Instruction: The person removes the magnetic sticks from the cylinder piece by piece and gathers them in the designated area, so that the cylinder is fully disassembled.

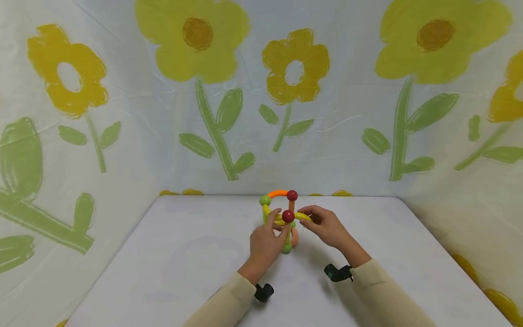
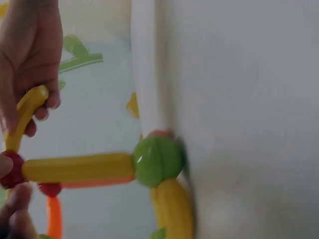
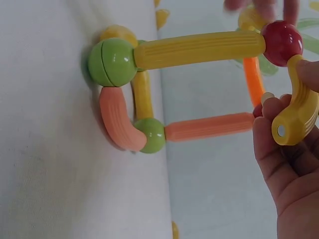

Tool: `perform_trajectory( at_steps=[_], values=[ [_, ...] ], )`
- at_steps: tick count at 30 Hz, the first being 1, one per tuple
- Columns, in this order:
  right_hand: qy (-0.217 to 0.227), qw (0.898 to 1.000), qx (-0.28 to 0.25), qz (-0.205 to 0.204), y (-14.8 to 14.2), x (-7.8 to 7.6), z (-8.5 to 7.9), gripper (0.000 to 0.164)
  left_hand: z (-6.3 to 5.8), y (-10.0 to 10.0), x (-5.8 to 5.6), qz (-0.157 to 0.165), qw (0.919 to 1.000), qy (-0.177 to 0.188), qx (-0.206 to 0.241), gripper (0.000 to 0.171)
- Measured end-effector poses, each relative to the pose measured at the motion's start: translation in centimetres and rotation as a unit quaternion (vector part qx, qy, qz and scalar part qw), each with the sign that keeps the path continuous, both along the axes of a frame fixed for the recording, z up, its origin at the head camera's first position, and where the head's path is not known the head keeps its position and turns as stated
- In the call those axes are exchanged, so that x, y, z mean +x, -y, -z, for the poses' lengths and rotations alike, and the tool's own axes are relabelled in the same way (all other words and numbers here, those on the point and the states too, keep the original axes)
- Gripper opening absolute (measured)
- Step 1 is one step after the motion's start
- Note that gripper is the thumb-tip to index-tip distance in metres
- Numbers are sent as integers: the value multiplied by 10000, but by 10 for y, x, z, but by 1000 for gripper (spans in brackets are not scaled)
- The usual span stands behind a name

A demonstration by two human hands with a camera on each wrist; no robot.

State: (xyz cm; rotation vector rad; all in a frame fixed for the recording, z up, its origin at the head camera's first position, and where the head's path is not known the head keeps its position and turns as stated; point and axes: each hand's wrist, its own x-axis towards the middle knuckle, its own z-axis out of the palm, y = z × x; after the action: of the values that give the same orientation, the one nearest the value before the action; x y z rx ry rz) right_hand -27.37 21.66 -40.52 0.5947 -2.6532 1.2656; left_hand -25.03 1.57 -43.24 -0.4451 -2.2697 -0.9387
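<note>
A frame of plastic rods and balls, with green balls (image 3: 112, 62) at its base, stands on the table. At a near upper corner, the thumb and a finger of my left hand (image 1: 263, 247) pinch a red ball (image 1: 288, 216), which tops an upright yellow rod (image 3: 199, 50). My right hand (image 1: 330, 230) pinches a curved yellow rod (image 3: 301, 112). One end of that rod meets the red ball; its other end, with a round silver spot, points free. Behind are a salmon upright rod (image 3: 209, 127) and an orange curved rod (image 1: 278, 193), which joins a green and a second red ball.
The white tabletop (image 1: 196, 263) spreads around the frame. Behind it hangs a cloth backdrop (image 1: 335, 136) printed with yellow flowers, which also rises at both sides. Each wrist carries a small black camera (image 1: 338, 273).
</note>
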Motion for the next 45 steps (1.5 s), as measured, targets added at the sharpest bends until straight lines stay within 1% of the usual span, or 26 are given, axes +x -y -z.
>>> perform_trajectory(
  at_steps=[1,2,3,4,5,6,7,9,12,14,15,18,21,24,26,28,31,34,37,40,41,44,45],
  values=[
    [-36,10000,27,-5,1,0,0,33,-3,3,0,-133,9991,-301,-275,42],
    [-98,9999,59,4,1,0,0,32,-6,6,-2,-171,9967,-594,-535,42],
    [-164,9998,94,14,1,0,-1,32,-9,8,-5,-135,9928,-889,-786,42],
    [-232,9997,114,26,1,0,-1,32,-14,9,-7,-53,9883,-1084,-1069,41],
    [-266,9996,112,40,1,1,-1,31,-18,10,-11,111,9833,-1241,-1327,40],
    [-303,9995,118,57,1,1,-1,31,-23,10,-13,283,9784,-1278,-1601,39],
    [-313,9994,118,78,1,1,-1,31,-28,11,-16,465,9740,-1224,-1848,39],
    [-330,9993,132,78,1,2,-1,31,-34,11,-20,737,9672,-919,-2252,35],
    [-505,9984,248,89,2,3,0,30,-38,13,-22,922,9611,-351,-2580,30],
    [-746,9965,364,139,3,4,-1,27,-37,14,-24,1000,9597,-167,-2622,27],
    [-885,9950,439,171,4,4,-2,25,-37,14,-25,1018,9591,-140,-2638,27],
    [-1212,9909,532,248,5,4,-4,22,-39,14,-26,1065,9585,-150,-2642,27],
    [-1356,9886,589,267,5,6,-6,21,-42,14,-24,1057,9582,-127,-2655,26],
    [-1377,9880,629,297,6,7,-7,21,-42,14,-23,1044,9580,-102,-2670,26],
    [-1373,9874,659,430,6,8,-8,22,-43,14,-22,1062,9573,-112,-2686,27],
    [-1305,9870,653,678,4,7,-9,23,-43,14,-22,1063,9570,-134,-2695,27],
    [-1030,9858,644,1158,-8,1,-10,24,-43,14,-21,1069,9566,-224,-2703,27],
    [-666,9826,651,1606,-33,-12,-7,28,-44,14,-21,1060,9569,-319,-2685,28],
    [-462,9745,789,2049,-72,-27,0,33,-44,12,-20,1064,9570,-310,-2682,28],
    [-185,9611,1074,2538,-116,-38,9,37,-44,10,-19,1076,9573,-233,-2672,25],
    [-33,9562,1181,2678,-130,-40,11,38,-44,10,-18,1080,9577,-212,-2659,25],
    [432,9389,1514,3059,-171,-40,18,41,-43,8,-17,1077,9577,-242,-2659,23],
    [520,9339,1627,3142,-183,-39,21,41,-42,8,-17,1074,9572,-285,-2672,23]
  ],
)
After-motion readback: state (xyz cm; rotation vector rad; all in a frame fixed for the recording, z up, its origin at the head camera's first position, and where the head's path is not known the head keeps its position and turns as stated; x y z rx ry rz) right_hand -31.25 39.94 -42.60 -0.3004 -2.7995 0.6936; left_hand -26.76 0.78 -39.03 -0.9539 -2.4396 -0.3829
